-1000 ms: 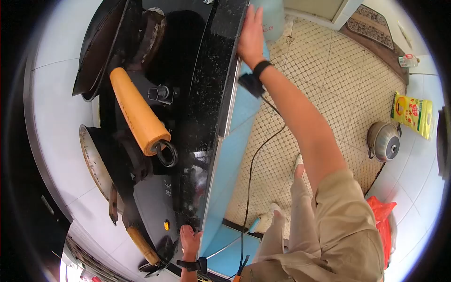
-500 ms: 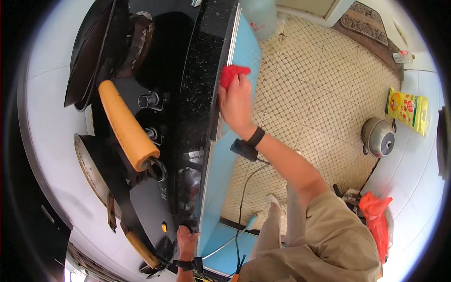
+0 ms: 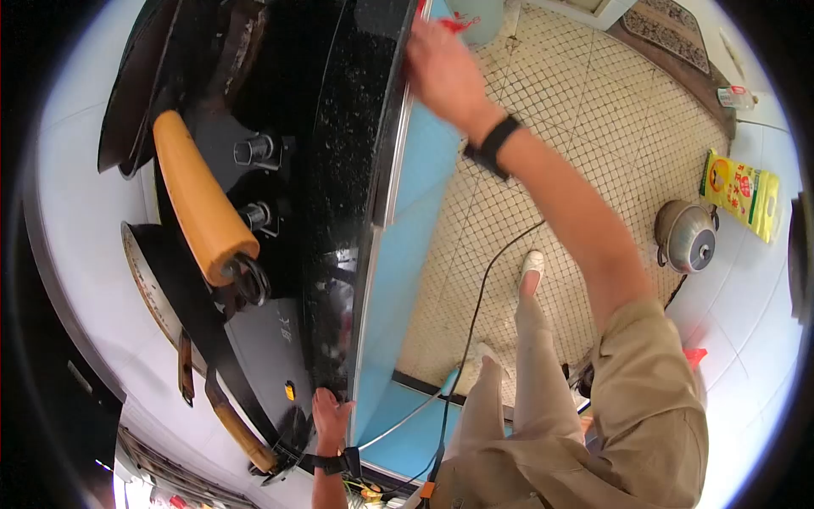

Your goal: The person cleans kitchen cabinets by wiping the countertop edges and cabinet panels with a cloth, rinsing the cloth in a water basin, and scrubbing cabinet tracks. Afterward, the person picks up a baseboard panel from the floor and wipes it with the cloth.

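My right hand (image 3: 445,72) is at the counter's front edge near the top of the view, slightly blurred. Its fingers are closed on a red cloth (image 3: 454,24), mostly hidden behind the hand. My left hand (image 3: 329,413) rests on the black speckled countertop (image 3: 352,161) near the bottom, fingers laid out at the edge and nothing in them. Beside it is the black gas stove, with a small yellow sticker (image 3: 290,391) and two knobs (image 3: 254,150). Below the counter edge are light blue cabinet doors (image 3: 420,182).
A pan with a thick orange handle (image 3: 199,199) juts over the stove. Another wok (image 3: 153,288) leans against the wall. On the tiled floor stand a lidded pot (image 3: 685,237) and a yellow bag (image 3: 740,195). A black cable (image 3: 475,314) runs past my legs.
My right hand has slid up along the counter edge with the red cloth, away from my body. My left hand stays on the counter. One foot now shows further forward on the floor.
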`<state>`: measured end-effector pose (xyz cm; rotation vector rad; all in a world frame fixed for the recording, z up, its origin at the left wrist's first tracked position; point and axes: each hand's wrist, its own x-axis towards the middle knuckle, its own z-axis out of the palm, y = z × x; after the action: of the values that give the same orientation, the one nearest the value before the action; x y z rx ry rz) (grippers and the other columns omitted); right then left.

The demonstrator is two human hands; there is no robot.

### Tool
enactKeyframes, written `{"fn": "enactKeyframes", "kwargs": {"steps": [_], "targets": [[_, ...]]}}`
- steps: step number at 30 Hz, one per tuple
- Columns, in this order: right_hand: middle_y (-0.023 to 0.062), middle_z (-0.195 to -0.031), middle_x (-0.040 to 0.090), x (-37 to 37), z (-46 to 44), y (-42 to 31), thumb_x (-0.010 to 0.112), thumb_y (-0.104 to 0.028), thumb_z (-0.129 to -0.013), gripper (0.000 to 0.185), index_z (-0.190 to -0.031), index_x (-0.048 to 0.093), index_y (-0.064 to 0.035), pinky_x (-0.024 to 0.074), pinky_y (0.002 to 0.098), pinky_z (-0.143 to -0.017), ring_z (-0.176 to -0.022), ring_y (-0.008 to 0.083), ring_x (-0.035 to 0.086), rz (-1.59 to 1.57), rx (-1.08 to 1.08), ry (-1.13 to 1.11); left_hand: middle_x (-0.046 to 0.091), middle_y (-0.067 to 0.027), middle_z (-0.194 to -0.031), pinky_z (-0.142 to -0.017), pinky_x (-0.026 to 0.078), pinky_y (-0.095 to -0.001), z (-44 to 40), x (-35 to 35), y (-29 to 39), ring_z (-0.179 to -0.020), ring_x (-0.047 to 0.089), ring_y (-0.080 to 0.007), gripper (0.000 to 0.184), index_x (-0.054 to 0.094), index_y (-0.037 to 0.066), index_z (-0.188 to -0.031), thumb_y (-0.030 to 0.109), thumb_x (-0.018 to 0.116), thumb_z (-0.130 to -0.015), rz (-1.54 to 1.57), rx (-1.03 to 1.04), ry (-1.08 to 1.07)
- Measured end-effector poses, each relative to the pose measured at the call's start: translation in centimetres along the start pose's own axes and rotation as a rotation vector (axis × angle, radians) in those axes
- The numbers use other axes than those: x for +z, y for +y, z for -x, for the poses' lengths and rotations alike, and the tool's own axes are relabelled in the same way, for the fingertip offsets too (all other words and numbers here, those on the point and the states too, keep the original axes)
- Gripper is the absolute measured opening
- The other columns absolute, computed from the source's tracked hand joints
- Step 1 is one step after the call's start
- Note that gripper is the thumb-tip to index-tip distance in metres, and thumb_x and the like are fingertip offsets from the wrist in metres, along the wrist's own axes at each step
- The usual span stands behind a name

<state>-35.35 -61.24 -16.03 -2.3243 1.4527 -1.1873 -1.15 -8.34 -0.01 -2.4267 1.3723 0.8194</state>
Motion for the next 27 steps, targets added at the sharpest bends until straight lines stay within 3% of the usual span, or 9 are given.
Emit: {"fn": "enactKeyframes", "kwargs": {"steps": [3, 8, 13, 16, 18, 21, 27], "targets": [[0.0203, -0.118, 0.061, 0.6, 8.1, -7.9, 0.061, -0.012, -0.072, 0.032, -0.099, 0.067, 0.0046, 0.0392, 0.0468, -0.110, -0.122, 0.0351, 0.053, -0.127, -0.110, 0.036, 0.047, -0.0111, -0.078, -0.067, 0.040, -0.0458, -0.1, -0.2, 0.3, -0.076, 0.048, -0.0348, 0.054, 0.043, 0.005, -0.086, 0.017, 0.089, -0.061, -0.030, -0.006, 0.004], [0.0176, -0.121, 0.062, 0.8, 16.3, -17.3, 0.061, -0.011, -0.073, 0.032, -0.100, 0.068, 0.0029, 0.0378, 0.0487, -0.112, -0.124, 0.0329, 0.054, -0.302, -0.044, 0.021, 0.047, -0.0109, -0.076, -0.064, 0.040, -0.0443, -0.1, 0.0, -0.7, -0.072, 0.048, -0.0332, 0.053, 0.044, 0.005, -0.087, 0.019, 0.089, -0.062, -0.051, 0.003, 0.004], [0.0172, -0.119, 0.064, 0.7, 21.8, -22.8, 0.058, -0.010, -0.074, 0.030, -0.099, 0.069, 0.0020, 0.0394, 0.0489, -0.111, -0.122, 0.0323, 0.056, -0.367, -0.107, -0.038, 0.046, -0.0103, -0.073, -0.062, 0.039, -0.0431, 0.0, -0.1, 0.1, -0.069, 0.047, -0.0327, 0.049, 0.044, 0.005, -0.086, 0.015, 0.087, -0.065, -0.021, 0.057, 0.040], [0.0178, -0.124, 0.062, 0.2, 24.0, -25.4, 0.056, -0.013, -0.077, 0.034, -0.104, 0.069, 0.0015, 0.0345, 0.0477, -0.115, -0.125, 0.0321, 0.053, -0.351, -0.097, -0.092, 0.044, -0.0100, -0.071, -0.062, 0.038, -0.0429, 0.4, -0.2, 0.3, -0.069, 0.046, -0.0323, 0.047, 0.044, 0.005, -0.085, 0.013, 0.085, -0.066, -0.034, 0.125, 0.055], [0.0182, -0.123, 0.063, 0.9, 26.7, -27.6, 0.056, -0.013, -0.077, 0.035, -0.105, 0.069, 0.0022, 0.0346, 0.0471, -0.115, -0.124, 0.0325, 0.055, -0.344, -0.211, -0.192, 0.044, -0.0099, -0.071, -0.062, 0.038, -0.0427, 0.2, 0.0, 0.5, -0.069, 0.046, -0.0321, 0.046, 0.043, 0.005, -0.084, 0.013, 0.085, -0.066, -0.002, 0.141, 0.075], [0.0189, -0.119, 0.064, -0.1, 28.2, -31.2, 0.058, -0.011, -0.074, 0.032, -0.100, 0.069, 0.0035, 0.0399, 0.0473, -0.111, -0.119, 0.0318, 0.058, -0.348, -0.141, -0.122, 0.044, -0.0096, -0.071, -0.062, 0.039, -0.0422, 0.8, -0.1, 0.0, -0.070, 0.046, -0.0317, 0.044, 0.044, 0.005, -0.084, 0.012, 0.084, -0.067, -0.009, 0.158, 0.094], [0.0194, -0.117, 0.065, 0.5, 34.8, -38.3, 0.058, -0.013, -0.075, 0.035, -0.103, 0.069, 0.0045, 0.0364, 0.0466, -0.114, -0.120, 0.0336, 0.057, -0.360, -0.188, -0.148, 0.047, -0.0103, -0.073, -0.063, 0.040, -0.0421, 1.5, 0.9, -1.2, -0.071, 0.049, -0.0319, 0.041, 0.044, 0.004, -0.083, 0.012, 0.081, -0.069, 0.062, 0.287, 0.168]]}}
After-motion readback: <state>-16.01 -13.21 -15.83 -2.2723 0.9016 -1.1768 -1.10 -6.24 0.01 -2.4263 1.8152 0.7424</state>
